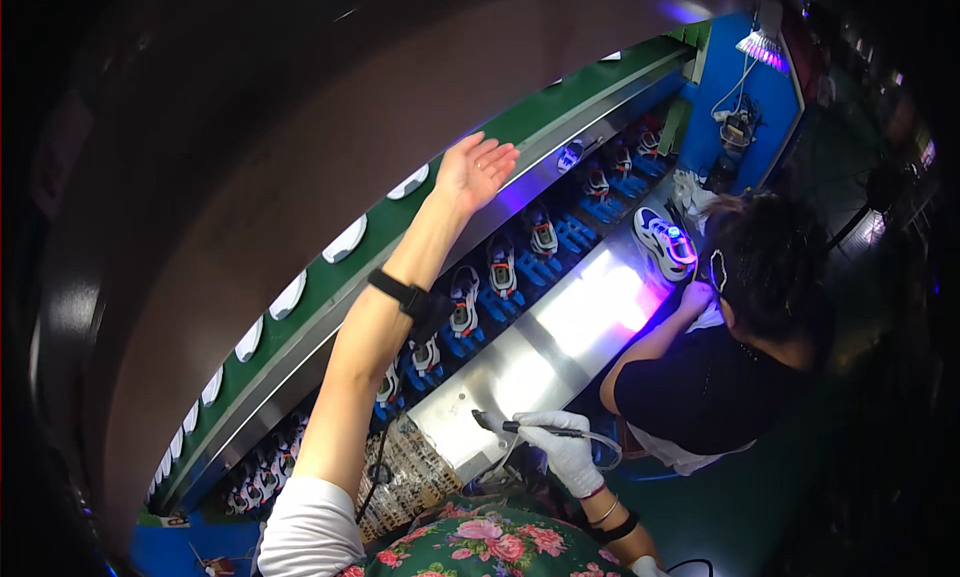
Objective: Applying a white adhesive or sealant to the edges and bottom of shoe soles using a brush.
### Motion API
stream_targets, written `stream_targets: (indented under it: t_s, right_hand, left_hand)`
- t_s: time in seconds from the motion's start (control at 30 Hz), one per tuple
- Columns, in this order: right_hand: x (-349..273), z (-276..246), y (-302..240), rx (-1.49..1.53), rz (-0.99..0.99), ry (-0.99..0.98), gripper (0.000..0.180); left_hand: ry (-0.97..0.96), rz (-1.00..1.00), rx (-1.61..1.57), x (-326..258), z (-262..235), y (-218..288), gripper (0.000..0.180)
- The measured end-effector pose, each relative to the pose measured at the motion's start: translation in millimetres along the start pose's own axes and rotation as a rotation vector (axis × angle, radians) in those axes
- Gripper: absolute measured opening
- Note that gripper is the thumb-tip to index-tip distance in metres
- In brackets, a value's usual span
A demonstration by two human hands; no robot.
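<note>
My left hand (pixel 478 173), bare and with a dark band on its wrist, reaches out over the edge of the green conveyor belt (pixel 440 149). Its palm is turned up, its fingers are stretched, and nothing lies in it. White shoe soles (pixel 345 239) are spaced along that belt. A white glove covers my right hand (pixel 562 449), which is closed round a dark-handled glue brush (pixel 512 427). A tube loops from the brush's rear end past my wrist. The bristles are above the pale metal worktop (pixel 460 392); whether they touch it I cannot tell.
Below the belt, shoe uppers (pixel 464 299) stand on blue holders in a row. Across the worktop to the right, a co-worker (pixel 690 377) holds a white-and-dark shoe (pixel 665 245) under bluish light. A lamp (pixel 764 49) hangs by a blue panel. Printed wrapping (pixel 410 474) covers the worktop's near end.
</note>
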State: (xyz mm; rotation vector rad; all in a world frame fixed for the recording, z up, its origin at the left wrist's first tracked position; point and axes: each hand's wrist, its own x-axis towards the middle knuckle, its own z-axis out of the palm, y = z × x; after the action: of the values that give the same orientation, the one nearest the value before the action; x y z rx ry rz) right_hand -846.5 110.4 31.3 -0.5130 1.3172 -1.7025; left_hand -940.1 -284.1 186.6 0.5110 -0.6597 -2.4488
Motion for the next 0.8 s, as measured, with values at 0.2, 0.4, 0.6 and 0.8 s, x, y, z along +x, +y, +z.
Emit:
stream_targets:
  t_s: [0.2,0.4,0.6,0.8]
  right_hand:
    - [10,-12,-6,-0.082,0.033,0.084,0.017]
    - [-8,16,-11,-0.011,-0.03,-0.065,0.018]
    - [0,-43,2,-0.09,0.001,0.25,0.017]
    - [2,-12,3,-0.062,0.02,0.05,0.019]
  left_hand:
    - [0.143,0.494,1.522,113,39,8,0.081]
    - [0.567,0.613,2.112,150,-45,213,0.1]
    - [0.177,0.343,1.845,184,25,4,0.063]
    - [0.335,0.555,1.376,116,-5,58,0.041]
